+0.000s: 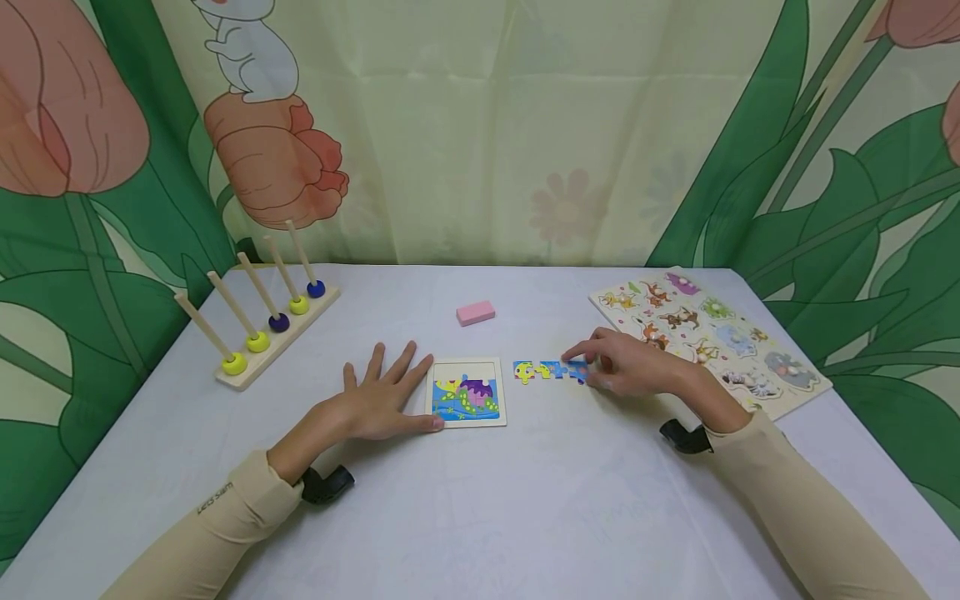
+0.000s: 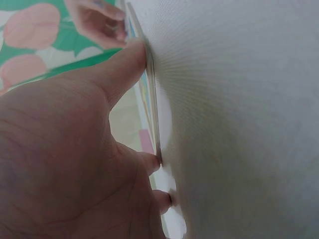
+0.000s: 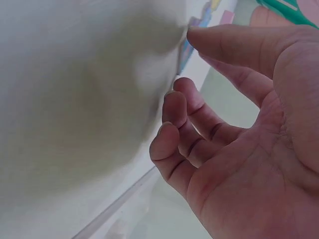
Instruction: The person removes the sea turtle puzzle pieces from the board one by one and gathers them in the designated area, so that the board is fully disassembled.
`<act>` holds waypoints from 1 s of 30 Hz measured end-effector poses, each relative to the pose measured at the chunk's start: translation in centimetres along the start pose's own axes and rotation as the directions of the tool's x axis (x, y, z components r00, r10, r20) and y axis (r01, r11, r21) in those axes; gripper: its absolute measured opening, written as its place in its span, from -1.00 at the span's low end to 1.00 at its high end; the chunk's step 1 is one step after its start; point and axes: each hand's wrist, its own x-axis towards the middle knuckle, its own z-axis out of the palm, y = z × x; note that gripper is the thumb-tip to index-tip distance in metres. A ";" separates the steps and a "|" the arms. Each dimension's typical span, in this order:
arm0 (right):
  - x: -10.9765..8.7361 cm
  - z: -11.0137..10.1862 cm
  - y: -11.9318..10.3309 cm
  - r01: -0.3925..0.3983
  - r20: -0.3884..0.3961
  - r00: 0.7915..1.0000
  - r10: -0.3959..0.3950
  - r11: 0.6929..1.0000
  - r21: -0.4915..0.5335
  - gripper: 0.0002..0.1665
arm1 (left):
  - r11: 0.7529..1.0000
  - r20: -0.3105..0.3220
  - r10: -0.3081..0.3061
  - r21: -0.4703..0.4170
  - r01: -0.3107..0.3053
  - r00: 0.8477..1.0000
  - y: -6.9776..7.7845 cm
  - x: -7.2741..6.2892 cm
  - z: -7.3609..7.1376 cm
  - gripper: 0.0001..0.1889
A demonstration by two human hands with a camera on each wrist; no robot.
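A small square jigsaw puzzle (image 1: 467,398) in a pale wooden frame lies mid-table, its picture sections filling the lower part and a bare strip at the top. My left hand (image 1: 375,403) is spread flat to its left, with thumb and index fingertip at the frame's left edge. In the left wrist view the thumb touches the frame's rim (image 2: 151,94). To the right of the frame lies a short row of loose jigsaw pieces, yellow (image 1: 524,372) and blue. My right hand (image 1: 626,362) pinches the rightmost blue jigsaw piece (image 1: 577,372) between thumb and index finger; its other fingers are curled.
A pink block (image 1: 476,313) lies behind the jigsaw. At the left stands a wooden peg rack (image 1: 281,342) with yellow and dark blue beads on upright pegs. An animal puzzle board (image 1: 701,329) lies at the right, beyond my right hand. A printed curtain (image 1: 465,167) hangs behind the table.
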 end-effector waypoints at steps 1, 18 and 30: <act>0.0 0.0 -0.1 0.003 -0.005 1.000 -0.003 1.000 0.002 -0.53 | 1.000 0.003 0.000 -0.007 0.000 1.000 0.1 -0.1 -0.1 0.21; 3.4 0.5 -4.1 0.114 -0.016 0.993 -0.113 0.993 0.016 -0.56 | 0.999 -0.007 0.015 -0.035 -0.015 1.000 0.3 -0.5 -0.3 0.25; 6.5 1.8 -8.1 0.156 0.056 0.986 -0.158 0.987 0.033 -0.60 | 1.000 0.012 -0.007 -0.025 0.007 1.000 0.7 -0.7 -0.6 0.21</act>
